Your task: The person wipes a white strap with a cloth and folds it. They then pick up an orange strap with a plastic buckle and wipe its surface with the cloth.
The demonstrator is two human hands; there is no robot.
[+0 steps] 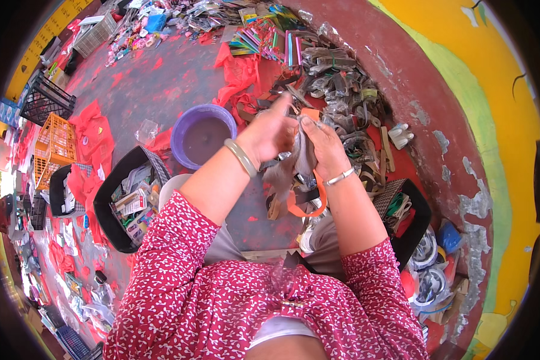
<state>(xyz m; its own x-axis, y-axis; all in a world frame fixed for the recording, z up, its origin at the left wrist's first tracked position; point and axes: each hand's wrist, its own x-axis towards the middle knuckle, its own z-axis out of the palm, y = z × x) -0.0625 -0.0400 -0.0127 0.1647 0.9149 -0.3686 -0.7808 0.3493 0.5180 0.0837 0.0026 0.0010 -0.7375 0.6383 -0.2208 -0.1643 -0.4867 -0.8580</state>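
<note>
My right hand (325, 149) is closed on a crumpled grey cloth (304, 157), its thumb pressed against the upper part. An orange strap (313, 210) hangs in a loop below the cloth, and a bit of orange shows above the thumb; whether they are one piece I cannot tell. My left hand (271, 133) is beside the cloth, slightly blurred, with fingers stretched upward and nothing plainly in them. Beneath and beyond both hands lies a heap of belts and straps (342, 129), many in clear plastic wrapping.
A purple basin (179, 150) of murky water stands left of my forearm. Black bins hold packets (111, 210) at left and coiled cords (423, 210) at right. A peeling wall (426, 96) curves along the right. Red scraps (93, 141), crates (57, 141) and goods cover the left floor.
</note>
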